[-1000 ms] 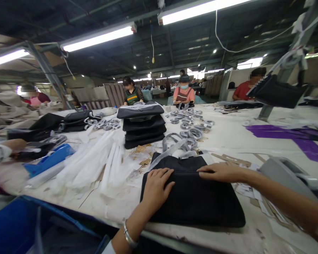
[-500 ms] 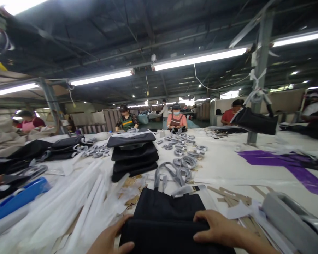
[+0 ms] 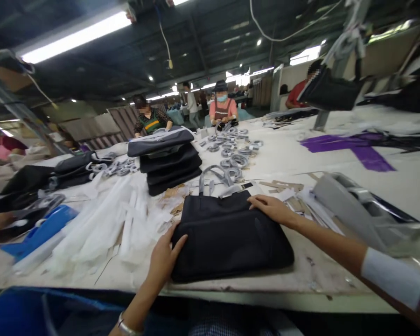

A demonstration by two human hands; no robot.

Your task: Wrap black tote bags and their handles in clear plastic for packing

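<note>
A black bag (image 3: 231, 238) lies flat on the white table, its grey wrapped handles (image 3: 215, 175) stretching away from its far edge. My left hand (image 3: 164, 254) rests at the bag's left edge, thumb on top and fingers apart along the side. Over the upper right part of the bag, my right hand (image 3: 271, 210) has its fingertips on the far edge, holding it. Beyond the left hand is a stack of black bags (image 3: 171, 161). Coiled grey straps (image 3: 236, 161) lie behind the bag.
White plastic sheeting (image 3: 94, 224) and a blue tool (image 3: 42, 233) lie at left. At right are a grey tape dispenser (image 3: 350, 210), cardboard strips (image 3: 280, 186) and purple material (image 3: 367, 154). People sit across the table; a bag hangs from a post. Someone's hand shows at far left.
The view has tilted down. The black bag now lies flatter and shows in full. My right hand has moved to its far edge; my left hand stays at its left side.
</note>
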